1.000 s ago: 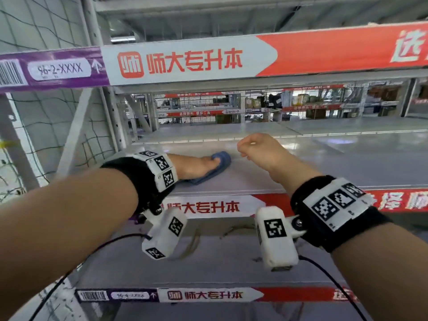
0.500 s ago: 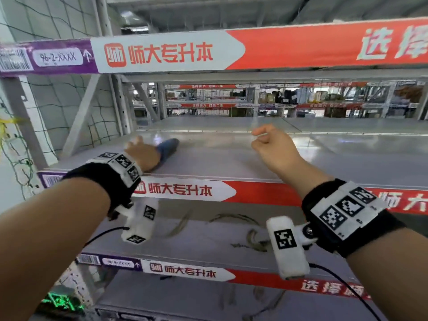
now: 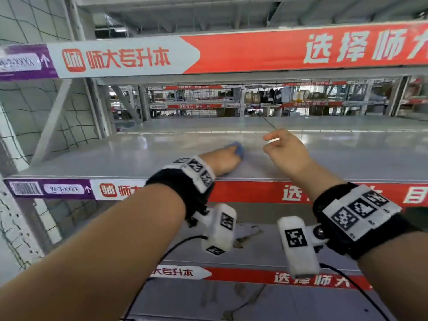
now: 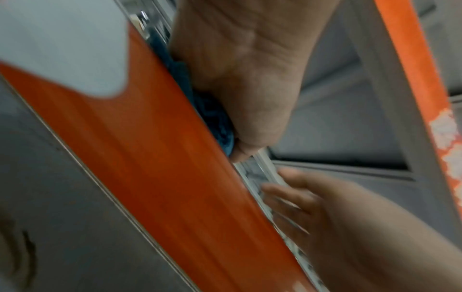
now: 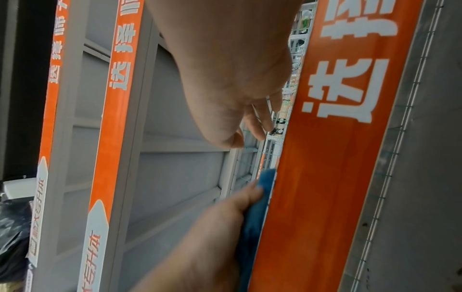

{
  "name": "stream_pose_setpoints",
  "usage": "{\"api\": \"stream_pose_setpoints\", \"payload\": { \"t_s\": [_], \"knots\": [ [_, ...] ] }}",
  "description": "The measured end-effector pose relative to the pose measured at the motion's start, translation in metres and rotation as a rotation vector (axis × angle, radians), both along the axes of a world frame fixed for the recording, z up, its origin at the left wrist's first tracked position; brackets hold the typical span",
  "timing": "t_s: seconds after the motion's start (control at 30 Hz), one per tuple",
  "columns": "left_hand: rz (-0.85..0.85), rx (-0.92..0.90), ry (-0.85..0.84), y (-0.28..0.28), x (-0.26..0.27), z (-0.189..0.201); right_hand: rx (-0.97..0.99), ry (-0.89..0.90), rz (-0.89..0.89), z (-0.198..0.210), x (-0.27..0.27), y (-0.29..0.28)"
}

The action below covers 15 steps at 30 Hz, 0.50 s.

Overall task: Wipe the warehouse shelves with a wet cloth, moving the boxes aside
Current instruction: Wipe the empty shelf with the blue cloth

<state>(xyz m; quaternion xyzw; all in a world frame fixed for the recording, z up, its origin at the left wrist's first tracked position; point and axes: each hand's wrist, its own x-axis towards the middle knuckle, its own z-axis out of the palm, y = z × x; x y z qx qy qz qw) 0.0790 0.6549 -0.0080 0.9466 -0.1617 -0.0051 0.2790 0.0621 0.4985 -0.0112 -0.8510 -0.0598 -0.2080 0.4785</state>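
a grey metal shelf is running wide across the view, smooth and a bit shiny. red and white strips with big letters are lining the front edges: three strips are showing in the head view, one on the edge above, one on this shelf's edge and one on the edge below. black netting is hanging on the far left side. more racks with boxes are standing far behind, too small to count.

one blue cloth is lying flat on the shelf, near the front edge and about in the middle of the view. its long side is pointing away from the person, toward the back of the shelf.

two hands are showing. the left hand is lying on top of the cloth and pressing it down, with the cloth peeking out past the fingers. how much those fingers are bending, i cannot tell. the right hand is hanging just above the shelf, beside the cloth, with its fingers loosely curled and holding nothing.

each wrist is wearing a black band with checkered tags.
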Motion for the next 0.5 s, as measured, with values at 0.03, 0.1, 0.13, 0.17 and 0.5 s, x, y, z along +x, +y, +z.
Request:
{"api": "stream_pose_setpoints", "payload": {
  "t_s": [0.03, 0.1, 0.13, 0.17, 0.5],
  "knots": [
    [-0.061, -0.02, 0.011, -0.014, -0.009, 0.001, -0.004, -0.014, 0.011, -0.001, 0.0, 0.001],
    [-0.125, -0.008, 0.006, -0.023, -0.02, 0.003, -0.027, -0.035, 0.03, -0.001, -0.002, 0.004],
    [-0.138, 0.021, 0.003, -0.02, -0.023, 0.004, -0.036, -0.047, 0.034, -0.001, -0.003, 0.007],
    [-0.121, 0.049, -0.003, -0.013, -0.026, 0.006, -0.037, -0.061, 0.036, -0.001, -0.003, 0.009],
    [0.09, 0.212, -0.06, 0.071, -0.029, 0.011, -0.003, -0.06, 0.013, 0.003, -0.015, 0.0]
  ]
}}
